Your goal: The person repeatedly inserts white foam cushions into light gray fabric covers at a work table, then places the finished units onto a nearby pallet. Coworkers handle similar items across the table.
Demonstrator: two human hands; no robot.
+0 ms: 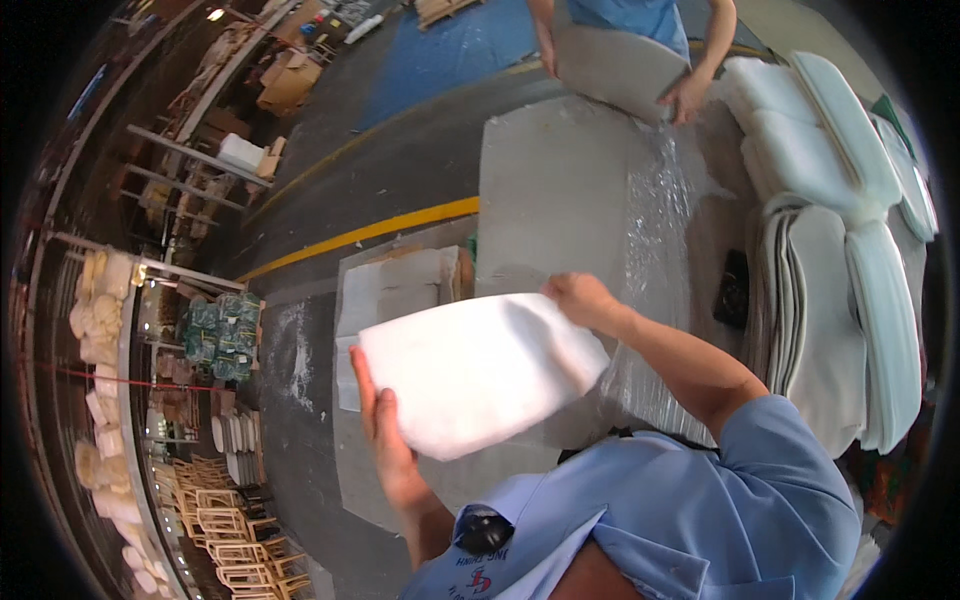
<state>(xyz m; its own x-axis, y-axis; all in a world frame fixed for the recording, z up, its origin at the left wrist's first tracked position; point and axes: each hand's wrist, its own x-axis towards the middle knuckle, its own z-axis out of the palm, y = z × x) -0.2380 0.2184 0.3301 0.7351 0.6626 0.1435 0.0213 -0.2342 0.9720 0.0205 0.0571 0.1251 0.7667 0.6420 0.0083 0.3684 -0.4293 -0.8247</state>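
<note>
Over the grey-covered table, I hold up a white, rounded foam pad (470, 370), tilted toward me. My left hand (388, 425) is closed on its left edge, thumb on the near face and fingers along the side. At the far right corner my right hand (585, 300) is curled in a fist against the edge, its fingertips partly hidden. A shadow from the right arm falls across the pad's right part. Across the table another person's hands (687, 97) hold a grey pad (620, 72) of similar shape.
Stacked foam pads (820, 310) stand at the right, beside a black object (733, 288). Clear plastic film (655, 200) lies along the table (550, 190). Flat grey sheets (400, 280) are piled at its left. Farther left are shelving racks (200, 160) and wooden chair frames (230, 530).
</note>
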